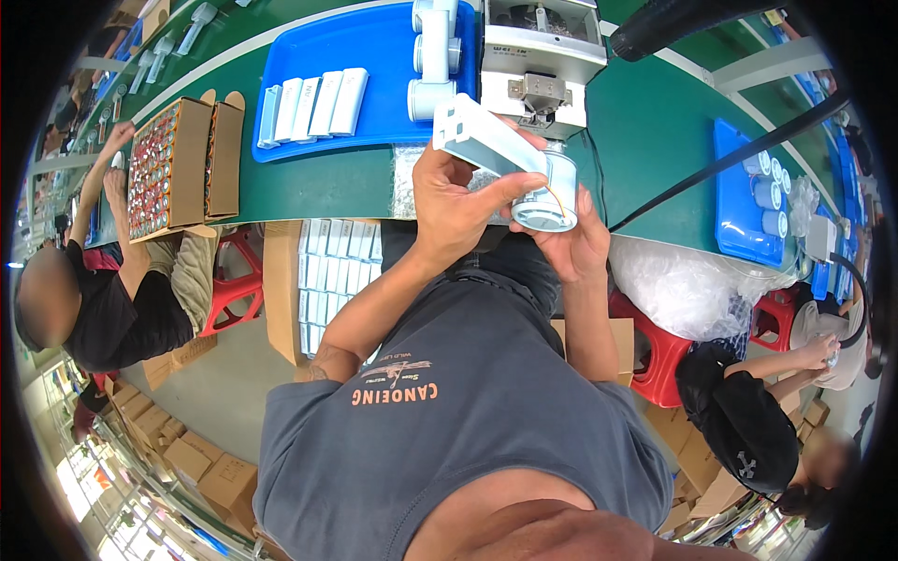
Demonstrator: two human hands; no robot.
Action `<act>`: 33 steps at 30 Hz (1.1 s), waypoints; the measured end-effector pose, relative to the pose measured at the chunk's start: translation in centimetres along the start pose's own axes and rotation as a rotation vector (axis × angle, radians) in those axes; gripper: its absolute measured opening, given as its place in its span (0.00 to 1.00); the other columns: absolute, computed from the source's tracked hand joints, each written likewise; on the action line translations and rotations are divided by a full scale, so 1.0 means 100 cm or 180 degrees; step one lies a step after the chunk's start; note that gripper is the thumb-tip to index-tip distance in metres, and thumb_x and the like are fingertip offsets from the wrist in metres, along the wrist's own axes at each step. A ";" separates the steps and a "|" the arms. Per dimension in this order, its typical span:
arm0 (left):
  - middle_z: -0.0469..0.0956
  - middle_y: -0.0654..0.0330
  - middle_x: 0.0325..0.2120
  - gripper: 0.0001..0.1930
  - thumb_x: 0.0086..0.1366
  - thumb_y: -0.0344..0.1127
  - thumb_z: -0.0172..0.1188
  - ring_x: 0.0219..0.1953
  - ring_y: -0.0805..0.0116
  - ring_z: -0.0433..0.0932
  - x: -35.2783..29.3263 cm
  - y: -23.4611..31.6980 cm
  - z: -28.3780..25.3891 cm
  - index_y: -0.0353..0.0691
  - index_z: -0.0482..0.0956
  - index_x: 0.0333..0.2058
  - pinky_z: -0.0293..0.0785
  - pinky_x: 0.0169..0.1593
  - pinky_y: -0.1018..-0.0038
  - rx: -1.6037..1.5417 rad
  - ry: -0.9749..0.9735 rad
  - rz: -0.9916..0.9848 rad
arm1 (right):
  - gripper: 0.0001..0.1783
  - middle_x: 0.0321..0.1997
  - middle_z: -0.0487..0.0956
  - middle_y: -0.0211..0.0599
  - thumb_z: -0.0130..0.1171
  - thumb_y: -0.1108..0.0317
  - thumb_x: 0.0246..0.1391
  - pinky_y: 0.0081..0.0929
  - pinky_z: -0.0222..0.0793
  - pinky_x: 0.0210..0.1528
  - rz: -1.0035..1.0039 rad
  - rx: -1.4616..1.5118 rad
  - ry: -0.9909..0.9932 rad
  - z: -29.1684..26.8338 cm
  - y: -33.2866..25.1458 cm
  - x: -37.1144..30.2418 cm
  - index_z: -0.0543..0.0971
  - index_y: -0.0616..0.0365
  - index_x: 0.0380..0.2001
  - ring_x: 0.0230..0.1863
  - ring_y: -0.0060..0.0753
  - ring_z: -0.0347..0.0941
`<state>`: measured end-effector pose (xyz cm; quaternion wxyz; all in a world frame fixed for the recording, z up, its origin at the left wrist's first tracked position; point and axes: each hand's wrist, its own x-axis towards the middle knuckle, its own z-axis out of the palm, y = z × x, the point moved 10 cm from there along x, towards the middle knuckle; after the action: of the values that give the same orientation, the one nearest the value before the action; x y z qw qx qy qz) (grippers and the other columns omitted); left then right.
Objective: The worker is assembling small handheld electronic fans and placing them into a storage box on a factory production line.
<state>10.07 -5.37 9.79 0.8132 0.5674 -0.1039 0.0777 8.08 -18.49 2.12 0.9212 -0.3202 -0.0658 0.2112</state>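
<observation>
Over the near edge of the green bench, my left hand [451, 204] grips a pale blue-white rectangular plastic handle shell [491, 140], thumb along its near side. Its far-left end is tilted up. My right hand [580, 241] is closed around a short round plastic housing [552, 198] of the same colour, with a pale ring at its near end. A thin orange-yellow wire [562, 201] loops along the housing. The two parts meet or overlap near my left thumb; whether they are joined I cannot tell. Just beyond my hands stands a white-and-grey bench machine [544, 73].
A blue tray [374, 33] holds several handle shells [323, 105] and round-headed pieces [433, 58]. Left is a carton of small parts [168, 168]; below, a box of pale shells [332, 271]. Another blue tray [734, 201] lies right. A black cable [720, 168] crosses the bench. Co-workers sit on both sides.
</observation>
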 end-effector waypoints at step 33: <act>0.80 0.54 0.54 0.35 0.53 0.31 0.76 0.52 0.67 0.80 -0.020 0.002 0.025 0.34 0.69 0.57 0.74 0.54 0.72 0.1139 -0.0405 0.0311 | 0.42 0.64 0.70 0.56 0.53 0.46 0.65 0.50 0.72 0.60 -0.0054 0.0976 -0.0706 0.007 0.011 0.002 0.58 0.66 0.69 0.61 0.53 0.72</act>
<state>7.86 -7.68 10.29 0.6864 0.7010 -0.1670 0.0983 7.68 -17.22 2.00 0.9480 -0.1502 -0.1368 0.2449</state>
